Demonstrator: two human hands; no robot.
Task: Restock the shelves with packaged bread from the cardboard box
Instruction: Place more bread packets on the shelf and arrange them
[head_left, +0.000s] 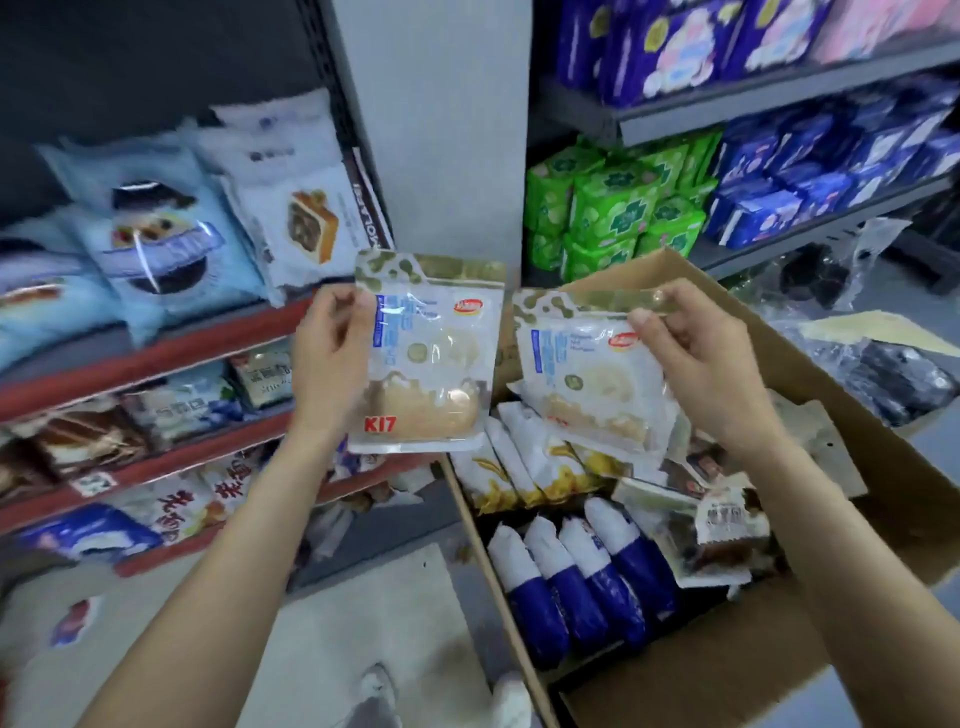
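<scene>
My left hand (328, 353) grips the left edge of a clear and white bread packet (431, 358) with red "K17" lettering, held upright in front of the shelves. My right hand (696, 358) pinches the gold top strip of a second, matching bread packet (587, 374), which hangs tilted over the open cardboard box (852, 452). The box sits on the floor at the right. It holds white and blue packets (582, 577), white and yellow packets (524, 467) and clear-wrapped brown bread (717, 525).
Red-edged shelves (150, 358) on the left carry light-blue and white bread bags. A grey pillar (441, 130) separates them from grey shelves (779, 98) with green and blue packs. Flattened cardboard (363, 623) and plastic-wrapped bundles (904, 374) lie on the floor.
</scene>
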